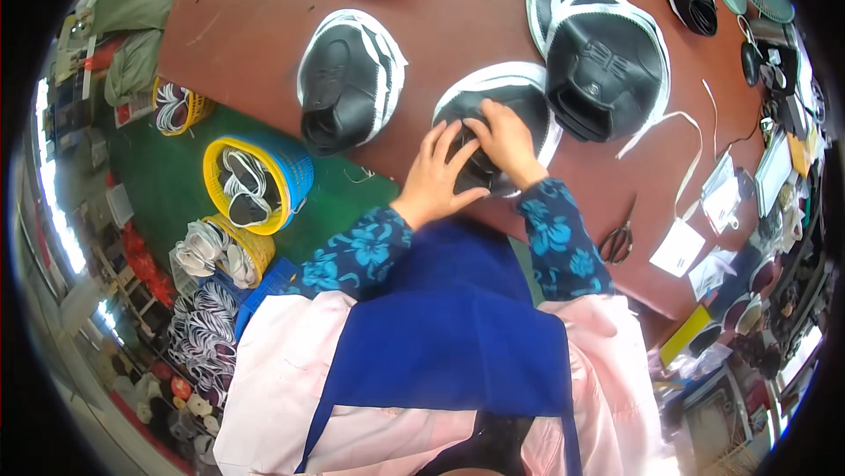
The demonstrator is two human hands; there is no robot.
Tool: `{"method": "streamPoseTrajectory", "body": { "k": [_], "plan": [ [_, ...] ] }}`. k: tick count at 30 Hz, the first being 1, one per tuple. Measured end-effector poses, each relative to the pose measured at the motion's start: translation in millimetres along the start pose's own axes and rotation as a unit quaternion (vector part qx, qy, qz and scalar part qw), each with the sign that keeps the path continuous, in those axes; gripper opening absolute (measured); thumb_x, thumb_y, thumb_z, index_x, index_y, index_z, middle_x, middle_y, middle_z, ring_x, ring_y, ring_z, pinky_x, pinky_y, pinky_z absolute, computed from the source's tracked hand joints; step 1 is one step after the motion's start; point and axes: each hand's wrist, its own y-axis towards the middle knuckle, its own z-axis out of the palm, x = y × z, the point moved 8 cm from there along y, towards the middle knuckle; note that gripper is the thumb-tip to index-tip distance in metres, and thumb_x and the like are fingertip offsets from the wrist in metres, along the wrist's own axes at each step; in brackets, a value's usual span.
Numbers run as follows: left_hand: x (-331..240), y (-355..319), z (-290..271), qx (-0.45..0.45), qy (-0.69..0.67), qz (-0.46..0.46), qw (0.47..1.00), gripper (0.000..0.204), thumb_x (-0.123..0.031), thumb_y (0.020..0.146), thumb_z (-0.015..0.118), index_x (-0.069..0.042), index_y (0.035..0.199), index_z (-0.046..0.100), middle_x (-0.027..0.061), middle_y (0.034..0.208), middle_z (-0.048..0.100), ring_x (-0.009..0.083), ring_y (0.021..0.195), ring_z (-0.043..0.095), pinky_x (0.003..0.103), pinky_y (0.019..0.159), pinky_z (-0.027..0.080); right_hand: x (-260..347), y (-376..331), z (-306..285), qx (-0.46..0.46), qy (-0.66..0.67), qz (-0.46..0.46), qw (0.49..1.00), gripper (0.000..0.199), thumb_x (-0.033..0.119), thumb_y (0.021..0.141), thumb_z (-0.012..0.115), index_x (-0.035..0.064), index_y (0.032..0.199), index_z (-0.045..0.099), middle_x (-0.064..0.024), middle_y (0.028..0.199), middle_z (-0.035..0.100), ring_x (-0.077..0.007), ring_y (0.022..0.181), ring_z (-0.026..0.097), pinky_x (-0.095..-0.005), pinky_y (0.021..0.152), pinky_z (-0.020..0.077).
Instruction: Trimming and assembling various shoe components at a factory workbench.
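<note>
Both of my hands rest on a small stack of black shoe-upper pieces with white edges (506, 88) near the front edge of the brown table (255, 9). My left hand (437, 178) lies flat on the near side of the stack with fingers spread. Over the top piece, my right hand (504, 139) curls its fingers and presses or pinches the black material. Whether it grips the piece firmly I cannot tell. I wear blue flowered sleeves and a blue apron.
Two larger stacks of black and white uppers (350, 80) (601, 49) lie left and right of my hands. Scissors (618, 243), white tags and straps sit at the right. On the green floor to the left stand a yellow and blue basket (257, 184) and piles of white-edged pieces.
</note>
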Motion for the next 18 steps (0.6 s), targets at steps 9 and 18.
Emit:
{"method": "streamPoseTrajectory", "body": {
  "k": [9,18],
  "plan": [
    [24,-6,11,-0.039,-0.044,-0.046,0.997,0.046,-0.028,0.084,0.072,-0.017,0.127,0.060,0.0176,0.148,0.036,0.0439,0.136,0.029,0.051,0.112,0.034,-23,21,16,0.082,0.060,0.070,0.992,0.032,0.032,0.086,0.070,0.0029,0.089,0.059,-0.0217,0.084,0.065,-0.0438,0.082,0.063,-0.0512,0.073,0.0496],
    [25,-1,8,-0.069,-0.077,-0.059,0.993,0.046,-0.014,0.077,0.069,-0.011,0.122,0.059,0.0198,0.143,0.041,0.0457,0.133,0.033,0.052,0.111,0.035,-22,45,20,-0.021,-0.006,0.135,0.991,0.031,0.031,0.088,0.070,0.0023,0.087,0.059,-0.0189,0.087,0.066,-0.0384,0.083,0.063,-0.0455,0.072,0.0489]
  ]
}}
